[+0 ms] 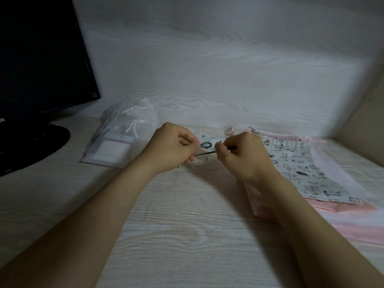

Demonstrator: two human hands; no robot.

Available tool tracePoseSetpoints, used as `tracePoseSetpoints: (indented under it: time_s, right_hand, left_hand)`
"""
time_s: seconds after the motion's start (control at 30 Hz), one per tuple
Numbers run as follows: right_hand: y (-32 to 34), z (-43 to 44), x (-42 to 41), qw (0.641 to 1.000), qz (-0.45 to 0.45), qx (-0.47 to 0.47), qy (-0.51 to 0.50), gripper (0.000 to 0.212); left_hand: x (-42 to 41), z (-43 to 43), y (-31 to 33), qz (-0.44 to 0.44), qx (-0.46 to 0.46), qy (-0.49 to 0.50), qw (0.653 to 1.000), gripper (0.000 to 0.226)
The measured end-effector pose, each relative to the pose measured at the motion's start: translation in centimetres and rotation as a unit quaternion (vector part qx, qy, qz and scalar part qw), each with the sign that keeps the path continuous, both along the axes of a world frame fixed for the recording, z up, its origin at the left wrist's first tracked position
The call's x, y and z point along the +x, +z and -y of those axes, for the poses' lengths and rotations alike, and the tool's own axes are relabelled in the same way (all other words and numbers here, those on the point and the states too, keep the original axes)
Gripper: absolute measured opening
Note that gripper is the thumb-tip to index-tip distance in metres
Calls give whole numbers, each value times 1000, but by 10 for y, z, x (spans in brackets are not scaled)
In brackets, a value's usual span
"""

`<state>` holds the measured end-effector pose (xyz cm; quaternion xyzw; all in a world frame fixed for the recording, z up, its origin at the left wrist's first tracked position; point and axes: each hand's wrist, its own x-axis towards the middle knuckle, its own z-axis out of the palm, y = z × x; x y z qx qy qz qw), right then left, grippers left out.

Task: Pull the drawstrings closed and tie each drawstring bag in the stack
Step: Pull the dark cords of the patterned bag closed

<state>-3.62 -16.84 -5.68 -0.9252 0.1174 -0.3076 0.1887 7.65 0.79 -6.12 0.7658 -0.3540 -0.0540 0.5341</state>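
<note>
Small drawstring bag, pale with green specks, lies on the desk between both hands, mostly hidden by them. The left hand and right hand each pinch its dark green cord, which is looped between them. To its left lie sheer white bags; to its right, a cat-print bag lies on pink bags. The desk is pale wood-grain, with a matching back panel and a black monitor far left.
</note>
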Motion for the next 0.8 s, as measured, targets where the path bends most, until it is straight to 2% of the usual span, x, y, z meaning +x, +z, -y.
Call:
tracePoseSetpoints:
  time_s: [0.17,0.4,0.53,0.67,0.73,0.8]
  right_hand:
    - [7,-6,-2,975,-6,196,104,35]
    - [7,-9,-1,939,2,323,118,36]
    - [13,-3,-3,847,45,498,179,28]
    - [16,6,-2,797,92,555,219,25]
    - [13,9,-1,821,96,519,216,29]
    - [9,7,1,885,94,418,183,30]
  left_hand:
    - [-9,-3,3,20,44,-43,998,5]
    - [-16,-4,7,21,77,-96,992,4]
    - [-14,-2,4,13,57,-94,994,3]
    - [-12,0,3,-30,14,-93,995,4]
    - [-13,1,3,-54,6,-94,994,5]
    - [-13,1,2,-85,-12,-94,992,7]
